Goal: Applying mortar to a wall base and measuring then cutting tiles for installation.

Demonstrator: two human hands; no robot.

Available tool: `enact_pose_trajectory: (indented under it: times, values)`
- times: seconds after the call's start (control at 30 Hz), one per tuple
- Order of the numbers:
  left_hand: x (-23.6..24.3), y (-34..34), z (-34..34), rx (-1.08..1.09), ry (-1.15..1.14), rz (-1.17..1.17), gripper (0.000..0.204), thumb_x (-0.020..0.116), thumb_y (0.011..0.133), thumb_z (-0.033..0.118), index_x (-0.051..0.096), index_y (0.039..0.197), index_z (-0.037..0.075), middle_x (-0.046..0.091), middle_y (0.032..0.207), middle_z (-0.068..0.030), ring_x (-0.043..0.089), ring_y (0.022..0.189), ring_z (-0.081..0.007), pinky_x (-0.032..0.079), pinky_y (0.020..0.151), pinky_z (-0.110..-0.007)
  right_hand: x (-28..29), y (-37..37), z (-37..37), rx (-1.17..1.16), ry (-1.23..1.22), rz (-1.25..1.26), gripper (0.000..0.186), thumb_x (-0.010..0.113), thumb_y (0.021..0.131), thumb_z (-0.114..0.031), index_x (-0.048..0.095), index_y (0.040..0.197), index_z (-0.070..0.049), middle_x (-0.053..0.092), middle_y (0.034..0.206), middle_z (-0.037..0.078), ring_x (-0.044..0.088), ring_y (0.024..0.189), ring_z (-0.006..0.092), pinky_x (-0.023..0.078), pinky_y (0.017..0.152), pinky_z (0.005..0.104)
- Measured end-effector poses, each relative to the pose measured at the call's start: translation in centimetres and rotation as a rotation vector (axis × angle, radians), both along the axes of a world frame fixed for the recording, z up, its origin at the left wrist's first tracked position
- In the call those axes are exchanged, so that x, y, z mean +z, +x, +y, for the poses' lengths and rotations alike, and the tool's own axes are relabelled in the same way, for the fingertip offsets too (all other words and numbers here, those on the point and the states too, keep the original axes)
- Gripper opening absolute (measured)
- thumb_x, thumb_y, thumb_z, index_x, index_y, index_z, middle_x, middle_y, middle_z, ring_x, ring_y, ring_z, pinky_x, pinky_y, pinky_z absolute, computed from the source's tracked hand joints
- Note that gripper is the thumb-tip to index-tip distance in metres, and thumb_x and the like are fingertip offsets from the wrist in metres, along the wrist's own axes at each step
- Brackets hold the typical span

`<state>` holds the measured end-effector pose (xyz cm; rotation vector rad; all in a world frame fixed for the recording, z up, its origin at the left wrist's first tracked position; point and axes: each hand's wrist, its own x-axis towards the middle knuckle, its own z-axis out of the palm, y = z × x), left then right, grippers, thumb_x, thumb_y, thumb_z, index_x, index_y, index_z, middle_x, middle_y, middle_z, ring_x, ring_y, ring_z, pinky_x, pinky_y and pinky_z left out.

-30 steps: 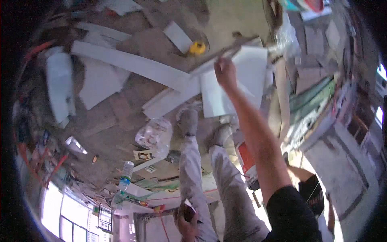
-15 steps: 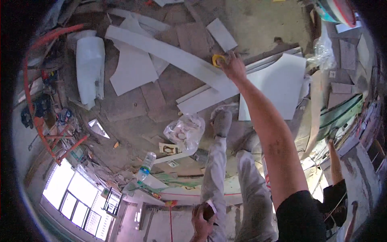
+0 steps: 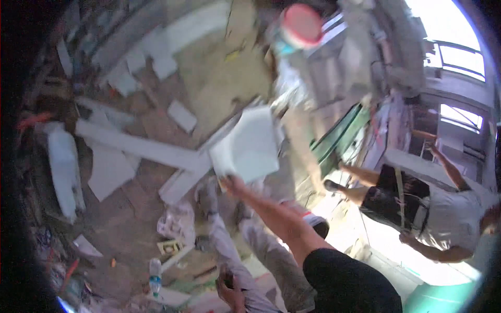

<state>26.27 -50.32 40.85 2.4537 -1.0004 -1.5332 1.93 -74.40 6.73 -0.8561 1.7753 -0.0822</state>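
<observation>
A littered brown floor (image 3: 209, 68) spreads under everything; on the right a co-worker (image 3: 449, 214) in a pale shirt and dark shorts stands with one arm stretched out, well apart from the person's own hands. A long white strip (image 3: 138, 146) slants across the floor, lying partly over an irregular white sheet (image 3: 109, 175); its right end meets some narrow white boards (image 3: 180, 187). Just beside these lies the broad white panel (image 3: 248, 143) — flat, in front of the person's feet, one upper edge curved; beyond it are a red-topped bucket (image 3: 301, 26) and, nearer, clear plastic (image 3: 289, 86). A crumpled clear bag (image 3: 176, 223) rests left of the shoes; a clear bottle (image 3: 155, 276) is lower down. The person's right hand (image 3: 233, 186) is at the panel's near left corner (motion blurs it); whether its fingers are wide, narrow or holding something cannot be told, nor whether they touch the panel. The left hand (image 3: 229, 292) is by the left trouser leg — fingers curled around a small dark object (image 3: 228, 280), too indistinct to identify.
</observation>
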Motion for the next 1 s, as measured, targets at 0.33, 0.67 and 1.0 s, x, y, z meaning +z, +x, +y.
enact_pose_trajectory:
  times: [0.33, 0.67, 1.0]
  values:
    - [11.6, -5.4, -12.0, -0.812, -0.235, 0.135, 0.06, 0.07, 0.097, 0.044, 0.06, 0.14, 0.003, 0.065, 0.137, -0.0229, 0.061, 0.129, -0.0371, 0.046, 0.111, -0.047, 49.9, -11.9, 18.7, -0.023, 0.26, -0.373, 0.06, 0.061, 0.102, -0.063, 0.074, 0.123, -0.008, 0.074, 0.1, 0.005, 0.065, 0.077, 0.0157, 0.053, 0.065, 0.0337]
    - [32.6, -18.2, -13.1, -1.046, 0.223, 0.978, 0.041, 0.077, 0.098, 0.028, 0.068, 0.131, 0.005, 0.075, 0.108, -0.0048, 0.071, 0.093, -0.0181, 0.057, 0.082, -0.037, 71.2, -4.5, 31.4, -0.476, -0.713, 0.239, 0.065, 0.061, 0.098, -0.071, 0.074, 0.129, -0.016, 0.073, 0.083, 0.004, 0.066, 0.068, 0.0141, 0.054, 0.06, 0.0315]
    - [35.3, -27.5, 9.5, -1.693, 0.585, 0.618, 0.046, 0.081, 0.096, 0.031, 0.067, 0.132, 0.006, 0.073, 0.122, -0.0085, 0.071, 0.107, -0.0206, 0.057, 0.09, -0.036, 70.0, -3.9, 58.8, -1.228, -0.59, -0.233, 0.058, 0.072, 0.096, -0.058, 0.077, 0.122, -0.007, 0.078, 0.1, 0.014, 0.075, 0.085, 0.0201, 0.06, 0.078, 0.0372]
